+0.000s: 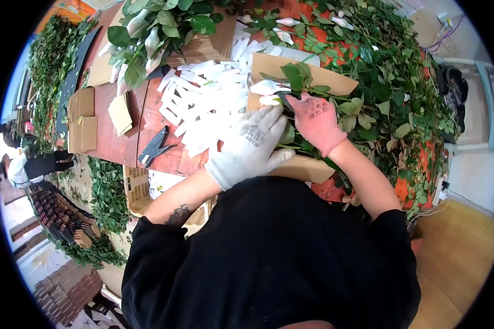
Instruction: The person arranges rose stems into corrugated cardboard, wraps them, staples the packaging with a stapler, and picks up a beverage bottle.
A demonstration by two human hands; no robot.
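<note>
My left hand [251,140], in a whitish-grey glove, lies with fingers stretched out and thumb apart over the near side of a corrugated cardboard sheet [335,82]. Its fingertips touch a pale rose head [270,101]. Just beyond, another rose in a white net sleeve [270,87] rests on the cardboard, its leafy stem [326,94] pointing right. My right hand [315,120], gloved in pink, is closed by the rose heads, fingertips pinched near a small dark piece [284,98]. What exactly it grips is hidden.
White paper strips or sleeves [203,104] are heaped left of the cardboard, near a black stapler [156,147]. Netted roses [151,41] lie on stacked cardboard at the back. Leafy stems [384,82] cover the table's right side. A person [30,167] stands far left.
</note>
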